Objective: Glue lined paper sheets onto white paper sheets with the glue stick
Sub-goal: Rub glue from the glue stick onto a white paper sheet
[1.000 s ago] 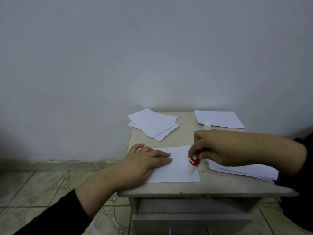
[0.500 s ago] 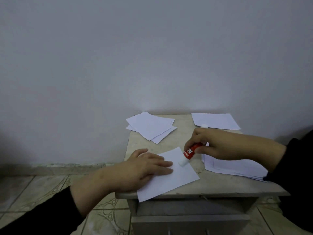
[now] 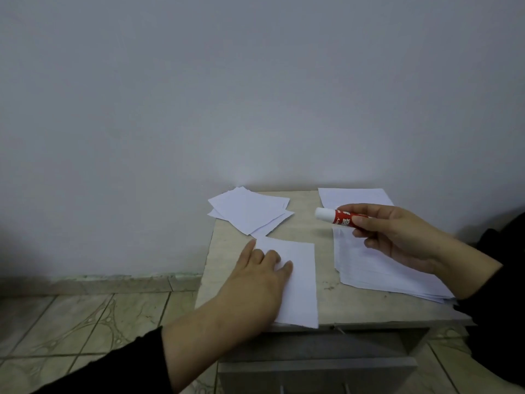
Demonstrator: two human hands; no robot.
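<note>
A white paper sheet (image 3: 301, 282) lies near the front edge of the small table (image 3: 324, 237). My left hand (image 3: 255, 282) rests flat on its left half with straight fingers. My right hand (image 3: 397, 237) grips the red glue stick (image 3: 341, 217) above the table, lifted off the paper, its white end pointing left. Under that hand lies a stack of lined paper sheets (image 3: 380, 268) on the table's right side.
A loose pile of white sheets (image 3: 250, 213) sits at the back left of the table, another sheet (image 3: 355, 196) at the back right against the wall. A drawer front (image 3: 318, 373) shows below the tabletop. Tiled floor (image 3: 71, 322) lies to the left.
My right hand lifted the glue stick off the white sheet and drew it back right. My left hand turned the sheet so it lies lengthwise toward me.
</note>
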